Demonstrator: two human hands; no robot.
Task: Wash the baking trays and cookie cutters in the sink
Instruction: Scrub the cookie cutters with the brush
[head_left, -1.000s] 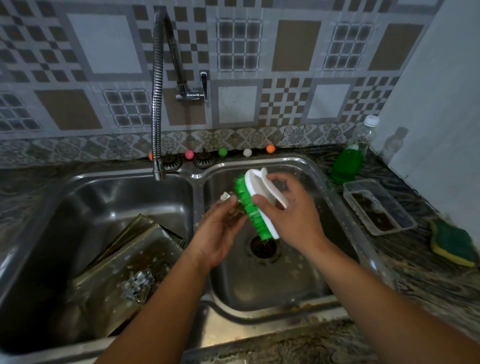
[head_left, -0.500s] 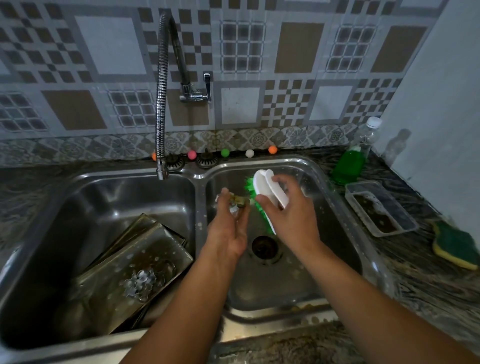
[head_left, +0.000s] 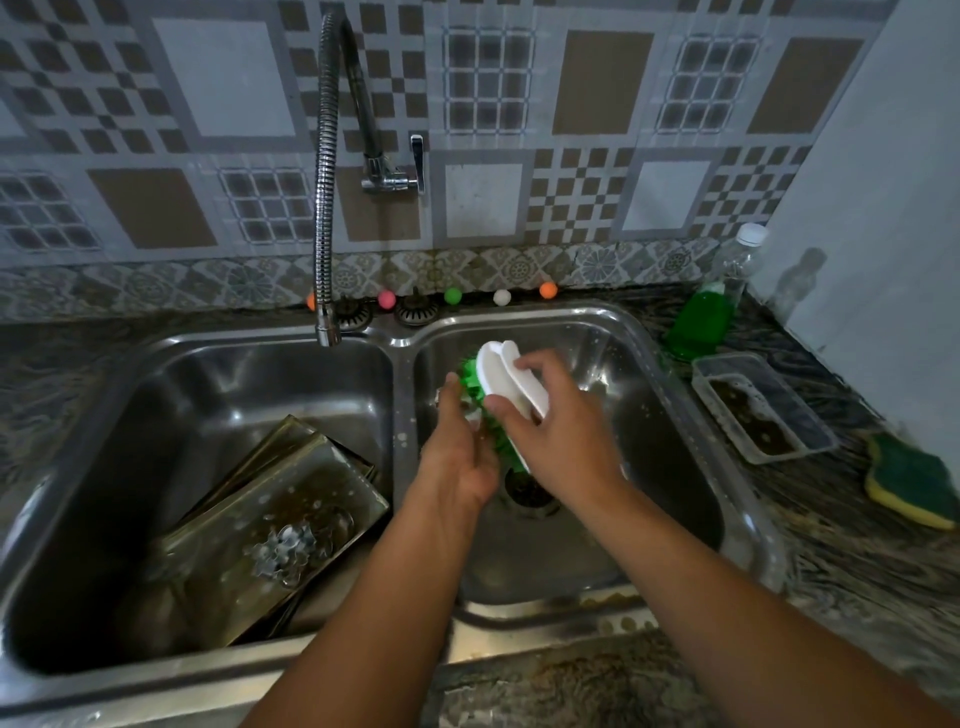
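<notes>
Over the right basin (head_left: 675, 467), the left hand (head_left: 457, 457) pinches a small cutter (head_left: 470, 413), mostly hidden. The right hand (head_left: 561, 436) grips the brush (head_left: 511, 379), whose bristles press the cutter from the right; its length runs toward the drain (head_left: 527, 491).

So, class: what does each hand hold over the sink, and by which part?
The right hand grips the brush by its white back. The left hand holds something small against the bristles, probably a cookie cutter; fingers mostly hide it, so the hold cannot be told.

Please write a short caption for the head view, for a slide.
Over the right basin, the right hand scrubs with a green-bristled brush a small item the left hand holds.
</notes>
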